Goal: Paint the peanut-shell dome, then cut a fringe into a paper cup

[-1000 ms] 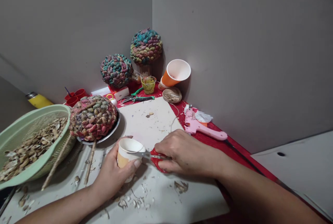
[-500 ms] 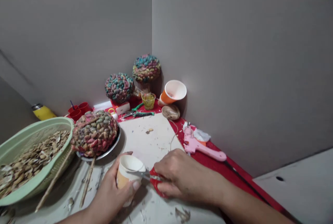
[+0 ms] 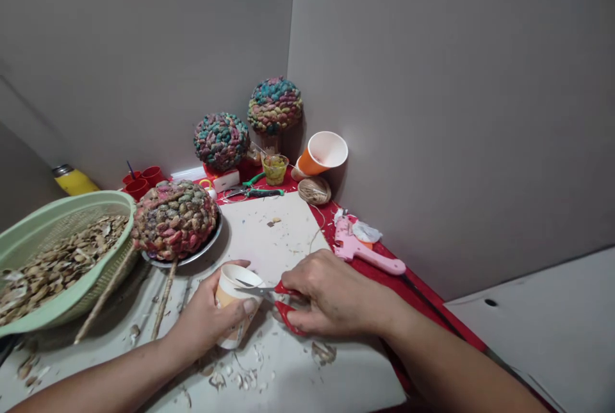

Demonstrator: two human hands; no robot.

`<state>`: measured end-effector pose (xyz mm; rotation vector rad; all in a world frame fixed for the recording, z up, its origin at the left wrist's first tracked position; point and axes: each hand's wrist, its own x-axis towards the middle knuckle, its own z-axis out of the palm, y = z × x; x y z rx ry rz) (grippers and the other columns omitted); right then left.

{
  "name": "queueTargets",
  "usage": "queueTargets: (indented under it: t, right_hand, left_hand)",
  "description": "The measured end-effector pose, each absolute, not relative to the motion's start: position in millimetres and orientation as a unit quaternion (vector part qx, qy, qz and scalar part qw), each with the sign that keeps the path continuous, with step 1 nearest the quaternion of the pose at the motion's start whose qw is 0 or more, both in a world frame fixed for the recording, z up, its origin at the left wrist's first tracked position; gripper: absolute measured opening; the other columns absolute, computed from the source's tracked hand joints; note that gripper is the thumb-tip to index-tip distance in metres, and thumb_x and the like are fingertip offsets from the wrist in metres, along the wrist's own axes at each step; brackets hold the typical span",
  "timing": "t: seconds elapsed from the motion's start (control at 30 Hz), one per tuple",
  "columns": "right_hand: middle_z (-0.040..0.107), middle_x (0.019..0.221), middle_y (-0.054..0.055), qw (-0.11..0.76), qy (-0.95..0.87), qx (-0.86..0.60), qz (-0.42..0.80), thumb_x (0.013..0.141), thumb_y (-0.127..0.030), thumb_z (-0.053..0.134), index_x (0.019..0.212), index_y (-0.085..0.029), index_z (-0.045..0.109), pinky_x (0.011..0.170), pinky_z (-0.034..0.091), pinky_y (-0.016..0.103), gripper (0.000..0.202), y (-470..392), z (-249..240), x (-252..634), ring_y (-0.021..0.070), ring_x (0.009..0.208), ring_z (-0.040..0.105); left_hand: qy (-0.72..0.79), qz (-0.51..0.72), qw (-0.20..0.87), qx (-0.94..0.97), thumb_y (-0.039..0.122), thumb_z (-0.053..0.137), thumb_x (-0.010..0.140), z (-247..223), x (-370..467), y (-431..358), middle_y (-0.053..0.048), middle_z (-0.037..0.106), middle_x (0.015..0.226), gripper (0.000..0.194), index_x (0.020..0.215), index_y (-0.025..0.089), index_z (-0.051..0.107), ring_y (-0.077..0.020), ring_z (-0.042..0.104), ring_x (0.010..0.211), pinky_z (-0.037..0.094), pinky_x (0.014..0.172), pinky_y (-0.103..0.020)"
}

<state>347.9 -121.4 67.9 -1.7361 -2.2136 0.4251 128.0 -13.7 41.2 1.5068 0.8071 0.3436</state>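
Paper cup [image 3: 229, 296] leans over the white board [image 3: 288, 230], clasped around its side by your left hand [image 3: 206, 312], presumably to steady the wall against the blades. Your right hand [image 3: 327, 294] grips the red-handled scissors [image 3: 284, 314], blades parted at the cup's rim. Beyond, the knobbly ball [image 3: 175, 221] rests in a metal dish [image 3: 214, 244], probably so it cannot roll; the pink glue gun [image 3: 368, 252] lies off the board, perhaps for elbow room.

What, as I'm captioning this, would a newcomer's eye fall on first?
Probably the bumpy reddish ball on the metal dish at left, with a blue-green ball and a banded ball at the back. At front centre, the left hand holds a paper cup while the right hand holds red-handled scissors at its rim. To the right lies a pink glue gun.
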Motion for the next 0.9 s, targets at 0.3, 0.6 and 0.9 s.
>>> queueTargets:
  t: [0.3,0.6,0.9]
  right_hand:
    - [0.064,0.058,0.0,0.143,-0.781,-0.589,0.15,0.086,-0.023,0.069,0.07,-0.016,0.065,0.057,0.019,0.027,0.018,-120.9,68.5,348.1,0.0107,0.052,0.042]
    - [0.06,0.057,-0.003,0.151,-0.783,-0.587,0.139,0.085,-0.025,0.07,0.069,-0.017,0.066,0.057,0.021,0.027,0.018,-121.6,65.6,348.3,0.0102,0.051,0.042]
    - [0.064,0.057,-0.001,0.15,-0.78,-0.592,0.137,0.082,-0.028,0.073,0.069,-0.017,0.068,0.057,0.019,0.028,0.018,-119.4,65.7,346.2,0.0116,0.052,0.045]
  left_hand:
    - [0.357,0.149,0.653,0.651,0.062,0.085,0.067,41.1,125.8,-12.4,-0.011,0.072,0.111,0.087,0.135,0.014,0.057,-0.0241,0.064,0.091,0.051,0.078,-0.032]
    - [0.354,0.15,0.616,0.688,0.054,0.082,0.073,42.3,126.0,-11.8,-0.013,0.073,0.119,0.077,0.135,0.015,0.057,-0.0289,0.066,0.102,0.052,0.089,-0.038]
    - [0.349,0.156,0.62,0.686,0.055,0.082,0.073,39.1,126.3,-14.3,-0.01,0.072,0.11,0.078,0.134,0.014,0.056,-0.0262,0.065,0.098,0.051,0.089,-0.035]
